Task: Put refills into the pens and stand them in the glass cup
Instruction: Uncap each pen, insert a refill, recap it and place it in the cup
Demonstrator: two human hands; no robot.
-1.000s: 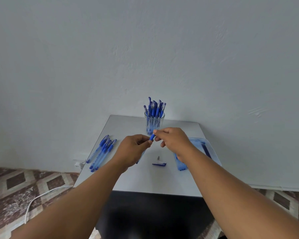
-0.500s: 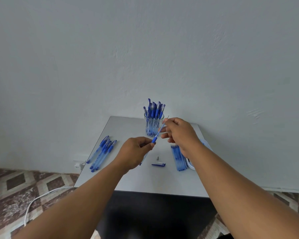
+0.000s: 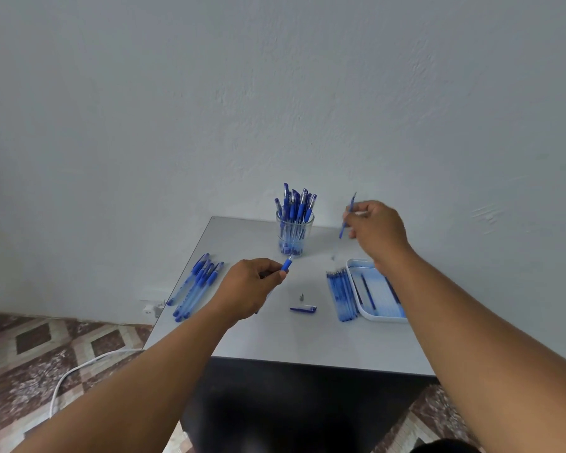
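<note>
Refill [image 3: 347, 216] now drawn clear of pen barrel [image 3: 287, 264], pinched in right hand [image 3: 374, 228] beside glass cup [image 3: 294, 235]; barrel gripped by left hand [image 3: 249, 287], awaiting a replacement.

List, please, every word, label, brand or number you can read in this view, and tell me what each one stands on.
None can be read.
Pens in the glass cup: any print on the barrels is too small and blurred.
Pens lying on the table and refills beside the tray: no legible marks.
Refill in the right hand and pen barrel in the left hand: no lettering visible.
</note>
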